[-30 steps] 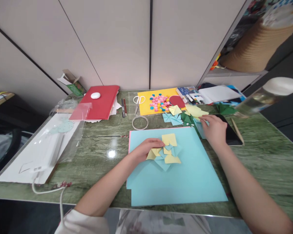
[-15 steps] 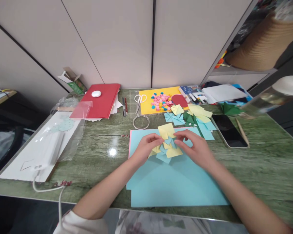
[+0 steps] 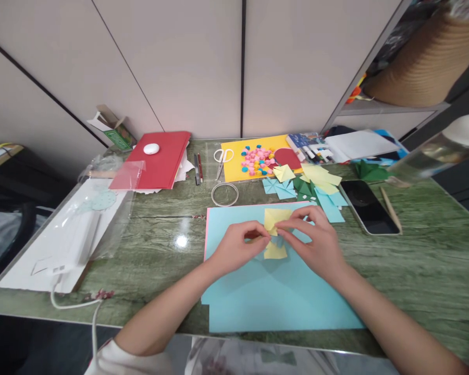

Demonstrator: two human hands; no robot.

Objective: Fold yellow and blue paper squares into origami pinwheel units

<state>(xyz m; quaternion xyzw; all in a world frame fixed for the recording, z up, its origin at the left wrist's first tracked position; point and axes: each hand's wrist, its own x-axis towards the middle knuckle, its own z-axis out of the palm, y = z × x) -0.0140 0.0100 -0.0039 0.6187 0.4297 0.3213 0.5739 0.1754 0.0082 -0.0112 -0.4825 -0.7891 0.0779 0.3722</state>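
Note:
Between my hands is a folded paper piece (image 3: 276, 217) made of pale yellow and light blue squares. My left hand (image 3: 244, 243) pinches its left side between thumb and forefinger. From the right, my right hand (image 3: 315, 234) pinches the piece near its middle, thumb and fingertips together. Yellow flaps show above and below the fingertips; the blue parts are mostly hidden by my fingers. Under both hands lies a large light blue sheet (image 3: 281, 297), with a pink edge showing along its left side.
Folded blue paper pieces (image 3: 279, 188), yellow paper squares (image 3: 320, 177) and a phone (image 3: 369, 207) lie to the right. Behind are white-handled scissors (image 3: 222, 159), pink and blue pompoms (image 3: 257, 160) and a ring (image 3: 224, 194). A red folder (image 3: 156, 164) and plastic sleeve stand left.
The paper piece has been turned between my fingers, and fewer of its flaps show now. Both hands have moved slightly to the right, with fingertips closer together.

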